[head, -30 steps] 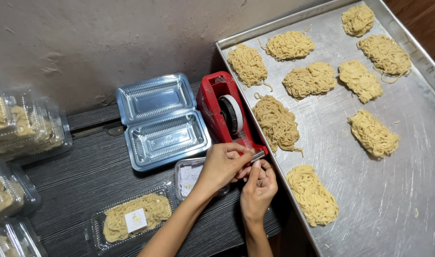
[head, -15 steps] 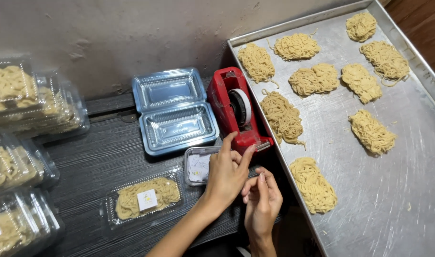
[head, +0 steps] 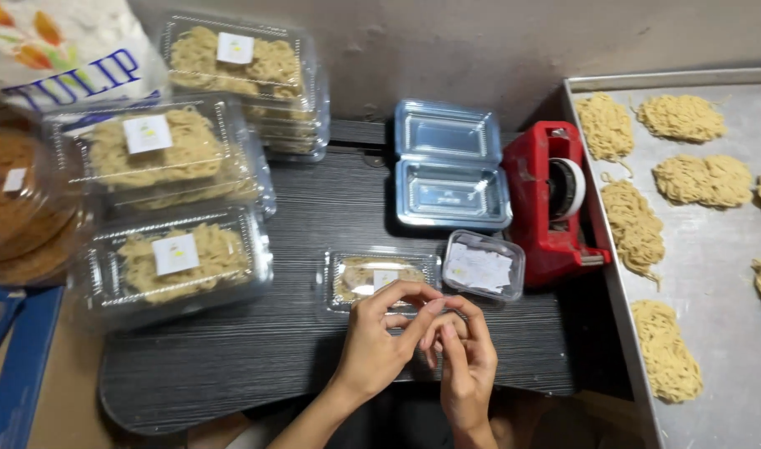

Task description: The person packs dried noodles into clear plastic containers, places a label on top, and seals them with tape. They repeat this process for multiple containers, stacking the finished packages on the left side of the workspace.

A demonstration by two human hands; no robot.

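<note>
Both hands, left [head: 379, 349] and right [head: 466, 366], have come away from the red tape dispenser [head: 555, 199], fingertips pinched together on something too small to see, just before the closed clear noodle-filled box [head: 380, 278].

The light is soft and rather dim, warm in tone, and seems to fall from above, toward twelve o'clock, since the wall there reads brighter than the lower edge. The metal tray [head: 713, 274] at three o'clock gives back a dull, even sheen rather than hard glare. Small white highlights glint on the clear lidded boxes [head: 177, 258] at nine o'clock and on the open empty container [head: 451, 170] near the centre. The dark tabletop [head: 297, 349] swallows light, and deep shadow pools beneath its edge at six o'clock. The left hand [head: 376, 345] and right hand [head: 464, 362] look slightly soft. Things at the far left edge stretch and blur a little.
</note>
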